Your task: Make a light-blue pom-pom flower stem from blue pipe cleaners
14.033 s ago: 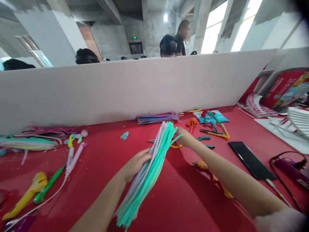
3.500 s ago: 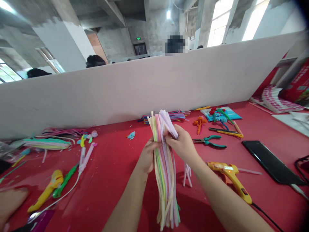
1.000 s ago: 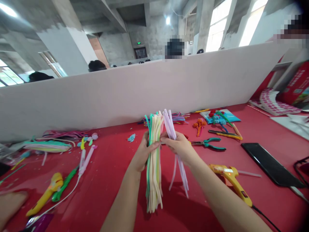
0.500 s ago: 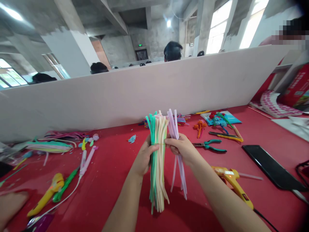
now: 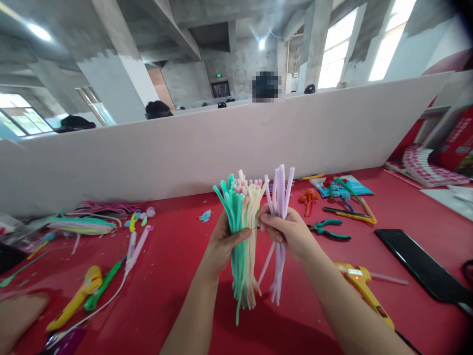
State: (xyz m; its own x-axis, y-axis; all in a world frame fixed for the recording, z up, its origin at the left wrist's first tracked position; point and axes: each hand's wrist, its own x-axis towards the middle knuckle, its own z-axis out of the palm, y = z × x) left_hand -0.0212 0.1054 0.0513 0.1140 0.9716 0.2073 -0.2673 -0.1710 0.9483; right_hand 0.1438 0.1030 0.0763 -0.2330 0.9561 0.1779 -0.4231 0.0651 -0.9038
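Note:
My left hand (image 5: 221,241) is wrapped round a thick bundle of pipe cleaners (image 5: 240,261), green on its left side, cream on its right, with pink tips showing at the top. A smaller bunch of lilac pipe cleaners (image 5: 280,266) is gripped in my right hand (image 5: 286,229), thumb and fingers closed round it. Both bunches stand roughly upright above the red table. One lilac stem slants down leftward, away from the others. My right fingertips are close to the big bundle's right edge; whether they touch it I cannot tell.
Teal-handled pliers (image 5: 328,229), a yellow glue gun (image 5: 364,286) and a black phone (image 5: 417,264) lie on the right. Another yellow glue gun (image 5: 79,298), a green tool (image 5: 105,283) and loose pipe cleaners (image 5: 83,224) are on the left. A white partition (image 5: 207,153) rises behind. Another person's arm (image 5: 22,315) rests at lower left.
My right hand has moved slightly right with the lilac bunch, widening the gap between the tops. The green tops now fan out more to the left, and pink tips show more clearly.

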